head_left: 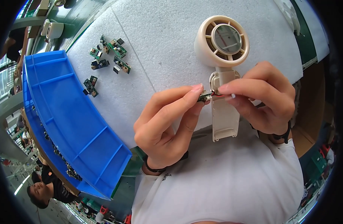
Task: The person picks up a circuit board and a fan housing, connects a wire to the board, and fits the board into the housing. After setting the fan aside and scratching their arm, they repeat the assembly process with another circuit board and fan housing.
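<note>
A cream handheld fan [203, 44] lies on the white foam sheet, its handle shell [226, 118] pointing toward me with the hollow inside showing. Over the upper part of that handle, my left hand [167, 121] pinches a small green circuit board [204, 98] between thumb and fingers. Thin red and dark wires [217, 94] run from the board to my right hand [266, 99], closed around them at the fingertips. A tiny white plug [233, 96] shows at those fingertips. Part of the wiring is hidden by my fingers.
Several loose circuit boards [117, 48] are scattered on the foam sheet [156, 33] at the upper left. A blue plastic tray [67, 100] stands at the left, with more boards [63, 160] beneath its edge. Farther off, a person [42, 190] is at the lower left.
</note>
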Demonstrator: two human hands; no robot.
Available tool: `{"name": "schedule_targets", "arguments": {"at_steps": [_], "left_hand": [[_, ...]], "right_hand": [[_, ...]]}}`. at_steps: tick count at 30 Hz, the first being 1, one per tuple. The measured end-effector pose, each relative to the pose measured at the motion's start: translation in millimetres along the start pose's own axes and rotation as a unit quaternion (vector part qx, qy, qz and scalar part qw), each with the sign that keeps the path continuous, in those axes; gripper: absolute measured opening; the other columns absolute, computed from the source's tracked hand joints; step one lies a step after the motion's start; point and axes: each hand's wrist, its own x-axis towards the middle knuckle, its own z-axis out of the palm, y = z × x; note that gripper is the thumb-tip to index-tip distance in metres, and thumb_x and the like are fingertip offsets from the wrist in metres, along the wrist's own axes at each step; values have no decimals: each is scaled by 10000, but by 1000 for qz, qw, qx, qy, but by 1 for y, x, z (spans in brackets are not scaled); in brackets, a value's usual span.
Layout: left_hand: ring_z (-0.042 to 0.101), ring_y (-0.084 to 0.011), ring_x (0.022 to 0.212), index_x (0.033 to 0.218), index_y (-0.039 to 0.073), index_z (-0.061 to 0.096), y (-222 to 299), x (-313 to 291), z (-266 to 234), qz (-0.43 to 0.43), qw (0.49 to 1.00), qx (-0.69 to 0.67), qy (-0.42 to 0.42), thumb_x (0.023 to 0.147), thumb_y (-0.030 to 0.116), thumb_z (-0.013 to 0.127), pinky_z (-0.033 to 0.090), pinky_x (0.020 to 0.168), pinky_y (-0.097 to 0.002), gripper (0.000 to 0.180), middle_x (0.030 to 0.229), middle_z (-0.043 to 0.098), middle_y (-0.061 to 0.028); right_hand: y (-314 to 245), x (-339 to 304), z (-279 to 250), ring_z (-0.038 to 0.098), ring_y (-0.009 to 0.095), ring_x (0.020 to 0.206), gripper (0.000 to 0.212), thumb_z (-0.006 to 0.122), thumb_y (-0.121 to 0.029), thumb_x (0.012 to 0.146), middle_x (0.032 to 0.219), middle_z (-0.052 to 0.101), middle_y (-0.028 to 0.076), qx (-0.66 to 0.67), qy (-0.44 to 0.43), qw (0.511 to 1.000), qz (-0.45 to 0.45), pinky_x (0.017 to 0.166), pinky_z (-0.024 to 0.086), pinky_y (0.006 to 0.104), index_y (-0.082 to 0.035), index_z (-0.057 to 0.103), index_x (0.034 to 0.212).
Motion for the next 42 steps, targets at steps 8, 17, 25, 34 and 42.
{"name": "schedule_targets", "arguments": {"at_steps": [8, 17, 25, 34, 42], "left_hand": [[720, -232, 921, 1148, -24, 726, 0, -2, -1, -15, 1000, 6, -9, 810, -170, 714, 584, 783, -293, 368, 1081, 711, -193], [724, -246, 932, 1156, -38, 710, 1, -4, -3, -11, 1000, 13, -15, 852, -154, 681, 601, 794, -306, 327, 1104, 690, -206], [721, -263, 959, 1166, -44, 699, -2, -3, -3, 18, 999, 13, -25, 883, -153, 644, 617, 798, -318, 308, 1138, 668, -222], [712, -263, 998, 1124, -23, 727, -1, -1, -2, 57, 997, 56, -22, 829, -167, 695, 604, 834, -315, 330, 1126, 690, -229], [722, -261, 954, 1101, -19, 741, 1, 1, 2, 51, 998, 34, -16, 790, -179, 716, 619, 802, -312, 351, 1101, 697, -229]], "right_hand": [[-8, -4, 6, 422, 73, 562, 190, 789, -56, 838, 677, 554, -15, -5, 0, 992, 129, 480, 297, 236, -63, 777, 1028], [-12, -7, 6, 410, 68, 558, 258, 802, -32, 808, 682, 555, -17, -40, 16, 993, 108, 472, 292, 233, -63, 779, 1064], [-12, -5, 19, 461, 85, 563, 311, 755, 57, 729, 707, 570, -19, -84, 62, 993, 53, 467, 367, 229, -54, 779, 1018], [-12, 3, 13, 527, 114, 564, 327, 769, 38, 661, 706, 598, -1, -89, 18, 996, 18, 467, 406, 245, -59, 780, 974], [-3, 4, 10, 518, 111, 552, 327, 780, 31, 630, 719, 602, 6, -70, 38, 997, -14, 465, 387, 240, -66, 779, 942]]}}
